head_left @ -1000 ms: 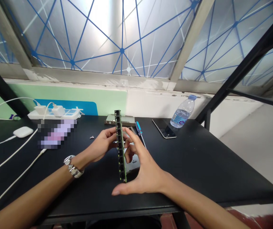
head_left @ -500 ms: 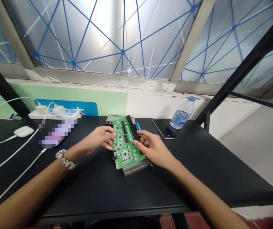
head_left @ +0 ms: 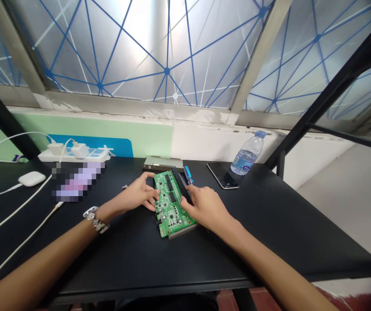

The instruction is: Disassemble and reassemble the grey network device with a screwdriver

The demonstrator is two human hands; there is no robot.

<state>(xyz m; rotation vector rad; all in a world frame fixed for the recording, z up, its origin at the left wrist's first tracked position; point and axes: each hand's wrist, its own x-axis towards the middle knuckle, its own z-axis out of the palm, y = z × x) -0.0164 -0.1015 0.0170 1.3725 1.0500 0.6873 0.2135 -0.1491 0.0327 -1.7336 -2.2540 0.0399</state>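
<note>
A green circuit board [head_left: 175, 211] with black chips and a long black connector [head_left: 181, 185] along its right side is between my hands. My left hand [head_left: 140, 193] grips the board's left edge, thumb on top and fingers partly hidden beneath. On the opposite side my right hand [head_left: 206, 207] is closed on the connector edge, thumb over the board. Under the board a grey metal tray [head_left: 183, 231] shows at the near edge; I cannot tell whether the two touch. Just past my right fingers lies a blue-handled screwdriver [head_left: 188, 174]. A flat metal cover [head_left: 162, 163] lies behind the board.
At the right stand a water bottle [head_left: 248, 155] and a dark phone or tablet [head_left: 223, 175]. To the left are a power strip [head_left: 75, 153] with white cables, a white case [head_left: 32, 178] and a blurred-out phone [head_left: 78, 181]. Small screws [head_left: 125, 187] lie near my left wrist.
Both hands have brought the circuit board lower and nearer, over the metal tray. The metal cover and screwdriver behind it show more fully, and small screws now appear beside my left hand.
</note>
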